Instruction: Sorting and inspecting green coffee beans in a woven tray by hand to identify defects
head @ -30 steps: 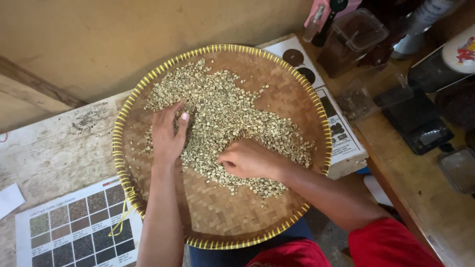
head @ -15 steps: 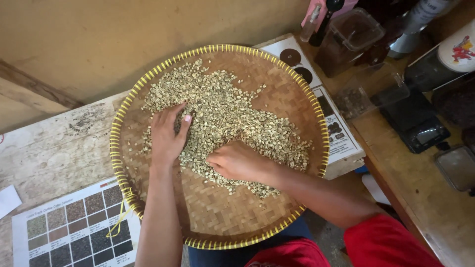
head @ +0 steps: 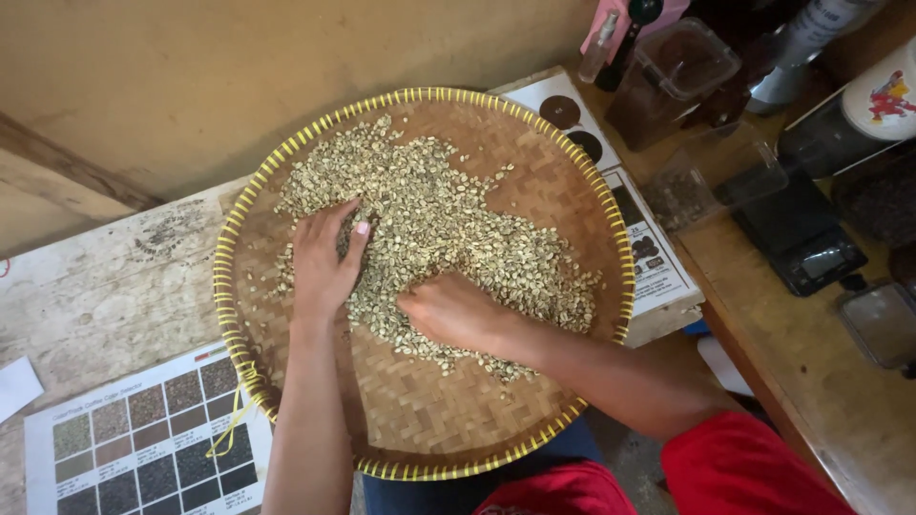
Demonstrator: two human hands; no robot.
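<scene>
A round woven bamboo tray (head: 420, 420) with a yellow-bound rim rests on the table edge and my lap. A spread of pale green coffee beans (head: 448, 219) covers its upper half. My left hand (head: 322, 262) lies flat on the left side of the beans, fingers apart and pressed into them. My right hand (head: 458, 312) rests on the lower edge of the bean pile, fingers curled down among the beans; whether they pinch any cannot be seen.
A printed colour chart (head: 143, 448) of bean samples lies at the lower left on the worn wooden table (head: 105, 286). Another printed sheet (head: 639, 229) sits right of the tray. Clear plastic containers (head: 682, 67), a small black scale (head: 801, 238) and jars crowd the right side.
My right hand slid a little to the left along the lower edge of the beans. My left hand stayed in place.
</scene>
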